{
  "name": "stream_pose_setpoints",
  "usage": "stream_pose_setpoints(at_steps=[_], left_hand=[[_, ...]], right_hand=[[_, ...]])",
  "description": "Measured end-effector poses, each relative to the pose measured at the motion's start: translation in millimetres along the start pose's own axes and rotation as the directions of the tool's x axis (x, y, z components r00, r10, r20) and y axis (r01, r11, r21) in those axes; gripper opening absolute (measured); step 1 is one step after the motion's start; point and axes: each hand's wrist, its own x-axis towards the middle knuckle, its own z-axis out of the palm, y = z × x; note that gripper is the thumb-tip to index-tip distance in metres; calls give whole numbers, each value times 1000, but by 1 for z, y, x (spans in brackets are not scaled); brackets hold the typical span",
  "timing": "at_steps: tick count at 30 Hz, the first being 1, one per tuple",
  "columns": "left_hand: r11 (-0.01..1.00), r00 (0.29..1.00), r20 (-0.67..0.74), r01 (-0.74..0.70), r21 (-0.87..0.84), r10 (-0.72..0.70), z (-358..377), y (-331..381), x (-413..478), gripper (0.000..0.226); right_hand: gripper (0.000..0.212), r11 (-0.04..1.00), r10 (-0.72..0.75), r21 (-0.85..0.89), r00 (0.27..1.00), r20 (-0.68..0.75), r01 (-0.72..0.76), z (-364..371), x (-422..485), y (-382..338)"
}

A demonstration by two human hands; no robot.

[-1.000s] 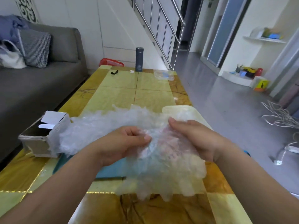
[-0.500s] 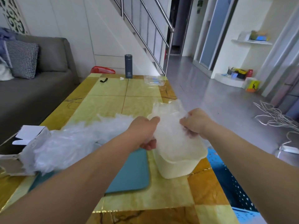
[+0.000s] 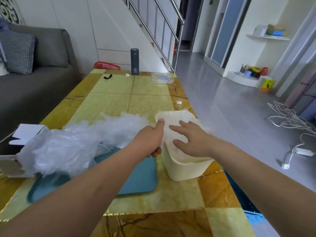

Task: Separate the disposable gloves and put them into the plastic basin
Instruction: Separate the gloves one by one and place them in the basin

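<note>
Now right hand (image 3: 193, 141) lies flat, fingers spread, on the glove (image 3: 172, 125) in the plastic basin (image 3: 186, 171); left hand (image 3: 150, 141) curls at the basin's left rim, thumb on the edge, hands near but apart. Probably best to press lightly so film sits below the rim, left steadying. Unclear whether left pinches film or rim; glove pile (image 3: 77, 141) beside blurs into one mass.

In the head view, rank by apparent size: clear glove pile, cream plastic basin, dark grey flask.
1. clear plastic glove pile
2. cream plastic basin
3. dark grey cylindrical flask, farthest away, so true size unsure
</note>
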Motion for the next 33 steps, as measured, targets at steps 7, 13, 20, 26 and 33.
stream_pose_setpoints(at_steps=[7,13,20,26,33], left_hand=[[997,997,-24,-67,24,67,-21,-19,-12,86],[982,979,-90,-175,69,181,-45,-53,-30,65],[753,785,-310,-278,597,536,-99,-129,-45,22],[625,885,-387,151,766,260,-153,-186,-55,79],[816,957,-262,50,576,126,-149,-212,-32,85]], right_hand=[[57,979,155,101,966,206,-179,19,26,-15],[58,983,178,81,962,-208,-164,-14,-4,-52],[40,935,-72,299,925,-374,193,28,-9,-155],[35,848,-97,510,988,-117,144,104,19,-193],[27,792,10,594,970,-244,141,119,44,-202]])
